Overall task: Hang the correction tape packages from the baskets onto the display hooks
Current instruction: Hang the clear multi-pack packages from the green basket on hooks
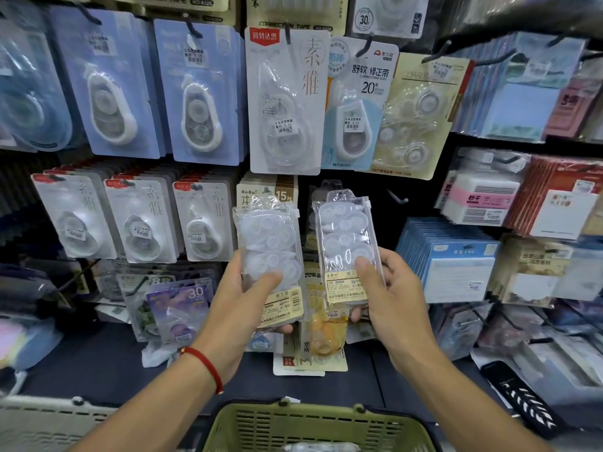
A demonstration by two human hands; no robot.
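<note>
Hooks full of packs cover the wall. Left hand (pixel 243 300) grips one clear pack (pixel 269 256), right hand (pixel 388 295) grips another (pixel 347 246). Both hands busy; the bare hook (pixel 396 198) could get missed, dropping a pack.

Blue hanging pack (pixel 354 106) reads "CORRECTION TAPE 20"; beige pack (pixel 270 194) "BoBo 15M"; purple pack (pixel 179 305) "30"

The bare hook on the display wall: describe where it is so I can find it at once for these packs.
Start at the tall white card with the red corner label, centre of the top row. Drop below its right neighbour, the pale blue "20" card, into the dark gap above the pack in the right hand. The bare hook juts out there, the only nearby peg carrying nothing.
</note>
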